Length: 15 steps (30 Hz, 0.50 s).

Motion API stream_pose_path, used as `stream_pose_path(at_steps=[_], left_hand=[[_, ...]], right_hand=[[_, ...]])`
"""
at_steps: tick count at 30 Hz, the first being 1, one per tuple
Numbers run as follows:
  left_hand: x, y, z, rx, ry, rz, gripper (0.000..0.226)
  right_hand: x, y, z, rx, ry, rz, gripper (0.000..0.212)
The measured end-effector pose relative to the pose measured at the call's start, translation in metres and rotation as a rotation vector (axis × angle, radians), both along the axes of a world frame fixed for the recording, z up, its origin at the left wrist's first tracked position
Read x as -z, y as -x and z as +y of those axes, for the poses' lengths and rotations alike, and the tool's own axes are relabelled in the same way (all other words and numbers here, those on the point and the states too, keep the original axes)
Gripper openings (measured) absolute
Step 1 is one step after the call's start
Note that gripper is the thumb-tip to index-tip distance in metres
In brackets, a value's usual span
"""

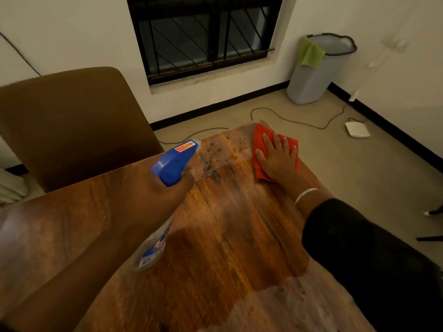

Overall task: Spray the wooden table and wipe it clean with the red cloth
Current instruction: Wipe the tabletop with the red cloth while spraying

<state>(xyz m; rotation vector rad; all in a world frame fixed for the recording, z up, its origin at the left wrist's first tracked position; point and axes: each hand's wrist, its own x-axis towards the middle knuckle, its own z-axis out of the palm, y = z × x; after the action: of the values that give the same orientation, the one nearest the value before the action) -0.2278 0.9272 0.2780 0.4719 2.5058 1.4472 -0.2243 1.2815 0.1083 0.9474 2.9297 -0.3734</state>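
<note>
The wooden table [223, 236] fills the lower middle, with dark spots and wet droplets near its far end. My left hand [153, 200] grips a spray bottle [175, 161] with a blue trigger head and clear body, held above the table with its nozzle aimed at the far end. My right hand [278, 159] lies flat, fingers spread, pressing a red cloth [260, 140] onto the table's far right corner. A white bangle sits on that wrist, above a black sleeve.
A brown upholstered chair [72, 121] stands against the table's left side. A grey bin [316, 77] with a green cloth draped on its rim stands in the far corner. A cable [287, 119] and a white device [357, 129] lie on the floor.
</note>
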Motion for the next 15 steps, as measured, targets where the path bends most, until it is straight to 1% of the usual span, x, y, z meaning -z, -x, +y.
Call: stream_pose_path(at_steps=[2, 3, 5, 8, 10, 12, 15], left_hand=[[0.000, -0.001, 0.008, 0.031, -0.003, 0.043, 0.019], [0.000, 0.000, 0.011, 0.053, -0.003, 0.075, 0.019], [-0.001, 0.006, 0.019, 0.099, -0.002, 0.074, 0.016], [0.001, 0.017, 0.030, 0.166, 0.072, 0.013, 0.025], [0.008, 0.023, 0.036, 0.205, 0.123, 0.024, 0.029], [0.016, 0.026, 0.037, 0.224, 0.141, 0.025, 0.030], [0.019, 0.024, 0.035, 0.214, 0.107, 0.022, 0.028]], right_hand=[[0.001, 0.009, 0.002, 0.006, 0.007, 0.000, 0.070], [-0.001, 0.005, -0.001, 0.002, 0.011, 0.002, 0.070], [-0.001, -0.013, -0.016, -0.024, 0.008, 0.000, 0.070], [-0.001, -0.056, -0.054, -0.156, -0.029, 0.012, 0.072], [-0.001, -0.071, -0.067, -0.250, -0.024, -0.006, 0.075], [-0.001, -0.055, -0.058, -0.286, -0.015, -0.027, 0.076], [-0.002, 0.006, -0.028, -0.217, -0.026, 0.011, 0.072]])
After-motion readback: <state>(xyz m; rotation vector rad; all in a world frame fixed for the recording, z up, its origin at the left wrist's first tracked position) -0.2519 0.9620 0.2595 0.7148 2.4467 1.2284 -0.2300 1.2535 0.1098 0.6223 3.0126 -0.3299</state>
